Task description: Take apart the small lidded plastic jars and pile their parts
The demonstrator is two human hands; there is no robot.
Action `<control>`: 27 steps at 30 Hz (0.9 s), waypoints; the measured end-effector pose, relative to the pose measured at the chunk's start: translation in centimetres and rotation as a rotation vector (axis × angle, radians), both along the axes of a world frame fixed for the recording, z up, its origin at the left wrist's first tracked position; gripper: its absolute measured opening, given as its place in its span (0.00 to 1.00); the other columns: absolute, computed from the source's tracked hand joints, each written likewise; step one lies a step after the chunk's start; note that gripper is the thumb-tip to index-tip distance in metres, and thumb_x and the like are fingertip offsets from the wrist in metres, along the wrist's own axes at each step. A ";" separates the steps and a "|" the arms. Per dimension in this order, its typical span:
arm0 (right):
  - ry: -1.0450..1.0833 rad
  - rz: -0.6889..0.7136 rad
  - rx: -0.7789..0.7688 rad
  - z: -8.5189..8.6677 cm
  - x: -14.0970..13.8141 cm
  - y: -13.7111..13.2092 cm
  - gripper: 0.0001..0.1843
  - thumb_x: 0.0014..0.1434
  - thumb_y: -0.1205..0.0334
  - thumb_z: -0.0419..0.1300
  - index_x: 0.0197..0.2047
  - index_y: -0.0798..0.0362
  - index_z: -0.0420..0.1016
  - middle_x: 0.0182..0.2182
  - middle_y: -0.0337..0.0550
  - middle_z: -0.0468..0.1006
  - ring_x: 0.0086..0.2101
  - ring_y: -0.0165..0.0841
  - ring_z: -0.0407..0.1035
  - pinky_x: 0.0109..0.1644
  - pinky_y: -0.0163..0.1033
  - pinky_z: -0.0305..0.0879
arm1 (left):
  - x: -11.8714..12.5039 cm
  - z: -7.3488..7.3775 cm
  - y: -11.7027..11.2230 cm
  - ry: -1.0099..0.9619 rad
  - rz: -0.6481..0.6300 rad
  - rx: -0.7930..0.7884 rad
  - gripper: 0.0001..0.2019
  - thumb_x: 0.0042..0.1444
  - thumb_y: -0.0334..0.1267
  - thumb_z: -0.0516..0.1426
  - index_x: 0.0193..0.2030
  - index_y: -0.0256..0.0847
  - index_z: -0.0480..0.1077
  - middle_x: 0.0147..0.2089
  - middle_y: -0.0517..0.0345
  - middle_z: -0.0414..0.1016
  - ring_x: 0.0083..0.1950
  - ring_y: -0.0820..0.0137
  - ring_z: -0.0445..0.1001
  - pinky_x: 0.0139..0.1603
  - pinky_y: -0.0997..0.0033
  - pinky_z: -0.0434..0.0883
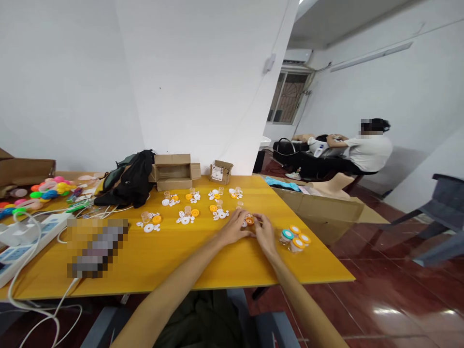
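Together left hand (235, 227) and right hand (264, 231) pinch small round orange cap (250, 221) on yellow table (152, 261).

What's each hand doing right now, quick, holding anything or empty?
Left hand: fingers closed on the small orange part.
Right hand: fingers on the same orange part, sharing the hold.

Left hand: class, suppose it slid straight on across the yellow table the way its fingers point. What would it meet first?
The left hand points right and slightly away, so it would first meet the small orange round piece at its fingertips, then the right hand. Depth is hard to judge.
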State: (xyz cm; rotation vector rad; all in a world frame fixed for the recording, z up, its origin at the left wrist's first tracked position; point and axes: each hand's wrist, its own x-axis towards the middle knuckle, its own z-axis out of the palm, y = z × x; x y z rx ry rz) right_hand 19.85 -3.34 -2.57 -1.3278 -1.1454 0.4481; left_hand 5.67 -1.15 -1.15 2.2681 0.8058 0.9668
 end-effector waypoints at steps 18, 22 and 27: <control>-0.583 -0.073 0.017 -1.2 0.2 -0.6 0.11 0.57 0.63 0.51 0.36 0.49 0.75 0.38 0.50 0.76 0.42 0.46 0.69 0.52 0.51 0.64 | -1.8 -1.2 -1.2 0.095 0.094 -0.010 0.14 0.60 0.34 0.55 0.53 0.43 0.66 0.62 0.49 0.64 0.66 0.58 0.62 0.68 0.52 0.60; -0.668 -0.042 0.046 -0.9 -0.5 -0.6 0.13 0.58 0.60 0.52 0.44 0.49 0.74 0.47 0.51 0.75 0.48 0.46 0.67 0.55 0.51 0.63 | -1.8 -0.9 -1.2 0.061 0.098 -0.045 0.17 0.57 0.28 0.54 0.53 0.42 0.64 0.62 0.46 0.65 0.65 0.58 0.63 0.68 0.51 0.60; -0.802 -0.036 -0.065 -1.5 -1.1 -0.4 0.16 0.58 0.58 0.55 0.49 0.46 0.72 0.55 0.51 0.71 0.53 0.48 0.65 0.54 0.53 0.63 | -1.9 -0.9 -1.3 -0.037 0.104 -0.095 0.27 0.50 0.22 0.53 0.57 0.44 0.60 0.60 0.49 0.67 0.64 0.60 0.64 0.67 0.52 0.61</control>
